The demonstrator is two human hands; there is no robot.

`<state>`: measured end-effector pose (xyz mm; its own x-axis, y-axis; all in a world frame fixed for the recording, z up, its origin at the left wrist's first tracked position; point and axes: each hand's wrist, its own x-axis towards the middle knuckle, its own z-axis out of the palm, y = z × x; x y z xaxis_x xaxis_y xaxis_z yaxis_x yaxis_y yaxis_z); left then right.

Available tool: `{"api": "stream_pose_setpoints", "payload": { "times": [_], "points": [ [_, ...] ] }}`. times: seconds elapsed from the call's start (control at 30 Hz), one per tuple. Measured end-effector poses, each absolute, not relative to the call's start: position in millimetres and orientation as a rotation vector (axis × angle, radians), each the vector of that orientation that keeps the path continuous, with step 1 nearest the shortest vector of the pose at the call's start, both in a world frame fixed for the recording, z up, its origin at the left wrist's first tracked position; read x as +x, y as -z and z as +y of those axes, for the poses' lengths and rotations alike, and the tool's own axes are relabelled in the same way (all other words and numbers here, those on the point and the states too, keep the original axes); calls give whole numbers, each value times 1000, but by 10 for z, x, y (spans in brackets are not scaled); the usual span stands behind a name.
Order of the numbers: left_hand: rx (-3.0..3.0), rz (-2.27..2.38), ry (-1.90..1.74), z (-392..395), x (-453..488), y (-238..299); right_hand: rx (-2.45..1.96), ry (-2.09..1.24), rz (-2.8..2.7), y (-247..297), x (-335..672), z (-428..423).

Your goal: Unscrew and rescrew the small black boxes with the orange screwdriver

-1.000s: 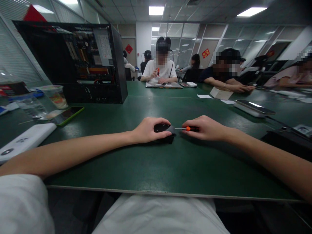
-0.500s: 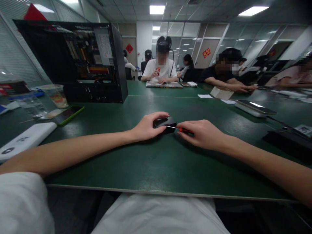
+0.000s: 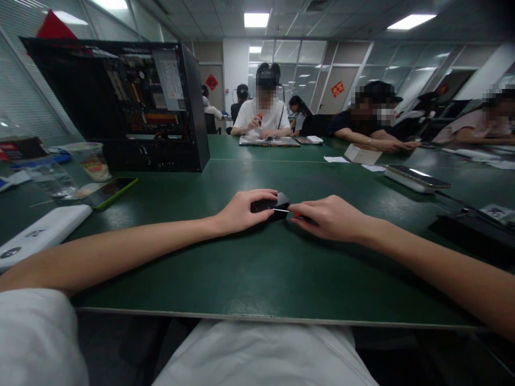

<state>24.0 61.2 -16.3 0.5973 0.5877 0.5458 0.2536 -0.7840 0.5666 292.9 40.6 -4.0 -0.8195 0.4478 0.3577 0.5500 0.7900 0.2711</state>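
Observation:
A small black device (image 3: pixel 270 204), shaped like a computer mouse, lies on the green table (image 3: pixel 249 268) in front of me. My left hand (image 3: pixel 241 212) grips it from the left, fingers curled over its top. My right hand (image 3: pixel 328 217) holds a small screwdriver (image 3: pixel 290 213) with a red-orange handle. Its thin metal shaft points left and its tip touches the right side of the black device. Most of the handle is hidden inside my fingers.
An open black computer case (image 3: pixel 120 102) stands at the back left. A plastic cup (image 3: pixel 90 159), a green-cased phone (image 3: pixel 107 191) and a white flat device (image 3: pixel 38 233) lie on the left. Other people sit across the table; a closed laptop (image 3: pixel 416 178) lies at right.
My hands and the black device have shifted slightly away from me. My right hand has closed further over the screwdriver handle, and the tip now sits against the device.

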Motion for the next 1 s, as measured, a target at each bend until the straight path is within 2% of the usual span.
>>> {"api": "stream_pose_setpoints", "payload": {
  "times": [0.4,0.67,0.87,1.0],
  "points": [
    [2344,781,-970,600,250,162,-585,668,-2704,-48,3075,532],
    [2346,789,-957,612,234,144,-684,277,-2604,223,2907,513],
    [2351,799,-961,643,235,176,-619,639,-2689,61,3044,574],
    [2355,778,-984,646,234,193,-508,762,-2713,-82,3168,577]
  ]
}}
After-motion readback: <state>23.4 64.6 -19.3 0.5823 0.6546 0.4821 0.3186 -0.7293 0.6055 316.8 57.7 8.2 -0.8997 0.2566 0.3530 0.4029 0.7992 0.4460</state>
